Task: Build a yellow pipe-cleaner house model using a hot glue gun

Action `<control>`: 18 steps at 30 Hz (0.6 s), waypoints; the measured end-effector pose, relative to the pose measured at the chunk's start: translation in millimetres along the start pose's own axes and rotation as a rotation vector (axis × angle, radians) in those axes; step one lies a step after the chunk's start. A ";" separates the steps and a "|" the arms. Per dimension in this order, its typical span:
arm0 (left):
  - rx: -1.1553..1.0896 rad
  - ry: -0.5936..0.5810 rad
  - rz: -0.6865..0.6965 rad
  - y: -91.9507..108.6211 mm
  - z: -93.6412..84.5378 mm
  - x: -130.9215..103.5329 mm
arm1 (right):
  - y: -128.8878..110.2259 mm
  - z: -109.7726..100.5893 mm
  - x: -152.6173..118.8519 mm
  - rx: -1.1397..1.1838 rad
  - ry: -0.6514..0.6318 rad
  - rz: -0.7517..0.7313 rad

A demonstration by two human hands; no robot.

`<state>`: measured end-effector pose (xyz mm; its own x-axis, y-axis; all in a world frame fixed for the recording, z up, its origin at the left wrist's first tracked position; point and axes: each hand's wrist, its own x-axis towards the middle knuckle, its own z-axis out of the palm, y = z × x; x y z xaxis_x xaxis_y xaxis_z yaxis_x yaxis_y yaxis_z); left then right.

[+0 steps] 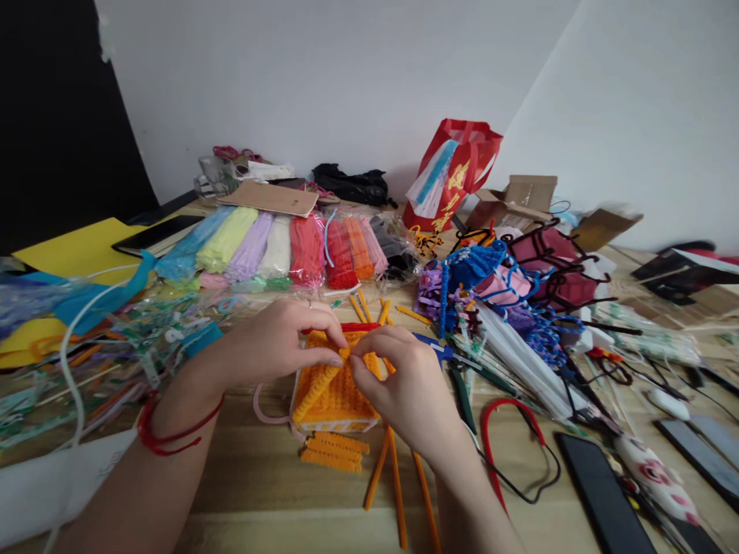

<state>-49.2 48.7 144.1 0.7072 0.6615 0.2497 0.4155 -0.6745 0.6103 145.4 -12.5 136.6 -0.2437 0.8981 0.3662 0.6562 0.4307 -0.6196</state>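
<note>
My left hand [277,338], with a red cord on its wrist, pinches thumb and forefinger on a fuzzy orange pipe cleaner [316,396]. It slants up from the near left corner of an orange woven piece [346,400] with a white edge in front. From the other side, my right hand [407,373] pinches at the upper end of the same pipe cleaner. The fingertips nearly meet, and the exact grip is partly hidden. Just in front lies a small crimped orange piece [333,452]. Loose orange pipe cleaners [396,488] lie under and beside my right hand.
Bagged pipe cleaners [305,246] in many colours line the back. Blue and purple pieces [496,285] pile up at right, near pliers [462,396] and a black phone [600,492]. Green-and-clear scraps [144,338] and a white cable [72,385] lie left. A red bag [450,173] stands behind.
</note>
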 end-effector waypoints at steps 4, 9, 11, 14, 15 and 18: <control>-0.001 0.001 0.000 0.5 0.0 -0.3 | -0.7 0.3 1.1 0.009 -0.004 0.003; 0.010 -0.014 0.003 1.2 -0.1 0.0 | 0.3 -2.6 3.0 0.054 -0.039 -0.007; 0.010 -0.021 0.003 0.8 -0.3 -0.3 | 1.5 -5.5 3.2 0.085 -0.061 -0.003; 0.030 -0.030 -0.007 0.4 -1.0 -1.8 | 4.5 -11.8 3.1 0.118 -0.043 0.021; 0.046 -0.023 -0.014 0.8 -1.2 -2.3 | 5.8 -14.2 3.0 0.127 -0.022 0.037; 0.085 0.033 0.001 4.6 -0.4 -2.0 | 9.6 -20.5 2.8 0.171 0.037 0.084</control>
<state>-49.0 44.4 146.8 0.6888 0.6704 0.2759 0.4628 -0.6996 0.5443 165.7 -7.6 145.9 -0.1649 0.9289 0.3316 0.5413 0.3663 -0.7569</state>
